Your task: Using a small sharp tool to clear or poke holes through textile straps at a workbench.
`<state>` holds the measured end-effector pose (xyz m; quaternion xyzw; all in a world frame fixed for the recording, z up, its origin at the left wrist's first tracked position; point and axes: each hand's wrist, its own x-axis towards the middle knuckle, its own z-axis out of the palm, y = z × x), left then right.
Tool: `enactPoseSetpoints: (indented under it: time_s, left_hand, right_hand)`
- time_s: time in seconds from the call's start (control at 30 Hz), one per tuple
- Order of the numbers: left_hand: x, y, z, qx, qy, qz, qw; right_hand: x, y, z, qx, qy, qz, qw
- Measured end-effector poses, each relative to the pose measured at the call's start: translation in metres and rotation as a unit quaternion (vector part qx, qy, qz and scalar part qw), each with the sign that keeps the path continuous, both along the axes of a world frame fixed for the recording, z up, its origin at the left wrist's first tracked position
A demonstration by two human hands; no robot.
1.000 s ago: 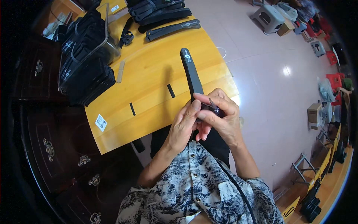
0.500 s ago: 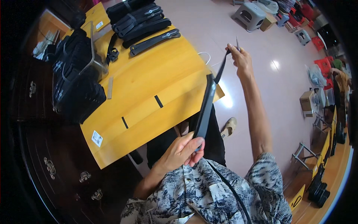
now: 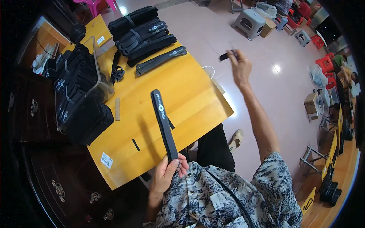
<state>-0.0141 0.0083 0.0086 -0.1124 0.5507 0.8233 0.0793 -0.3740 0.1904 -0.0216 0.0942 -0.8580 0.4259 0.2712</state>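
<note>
My left hand is closed around the lower end of a flat dark strap with white print, which stands up over the near part of the yellow table. Out to the right, above the floor, my right hand pinches a short black strip, clear of the strap. That hand is smeared by motion, and the thin pointed metal tool seen in it earlier cannot be made out. Two narrow black strips lie on the table: one short strip in front, another strip partly behind the held strap.
A stack of dark straps lies at the far edge, with a single strap beside it. On the left stands a clear bin packed with straps. A flat brown piece lies nearby. A grey stool stands on the floor.
The held strap has swung left over the table. My right hand stays far out with the black strip, which ran to the strap before and is now apart from it.
</note>
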Motion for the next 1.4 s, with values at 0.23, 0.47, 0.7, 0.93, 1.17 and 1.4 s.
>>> enactPoseSetpoints:
  time_s: [0.23, 0.47, 0.7, 0.93, 1.17, 1.4]
  left_hand:
    - [-0.002, -0.005, -0.003, -0.021, -0.021, 0.071, 0.997]
    - [0.005, -0.015, -0.016, -0.011, -0.046, 0.113, 0.992]
    - [0.004, -0.022, -0.016, 0.001, -0.051, 0.152, 0.987]
    - [0.0, -0.023, -0.015, 0.031, -0.019, 0.158, 0.987]
    - [0.006, -0.024, -0.018, 0.057, -0.013, 0.139, 0.989]
    - [-0.003, -0.027, -0.013, 0.142, 0.04, 0.222, 0.964]
  right_hand:
    - [0.054, -0.078, -0.009, 0.123, 0.04, 0.135, 0.982]
    - [0.073, -0.116, -0.02, 0.142, 0.03, 0.183, 0.972]
    - [0.089, -0.153, -0.03, 0.153, -0.014, 0.22, 0.963]
    - [0.104, -0.175, -0.02, 0.108, -0.094, 0.219, 0.965]
    - [0.097, -0.166, -0.033, 0.037, -0.107, 0.292, 0.95]
    - [0.17, -0.099, 0.039, -0.002, -0.231, 0.35, 0.908]
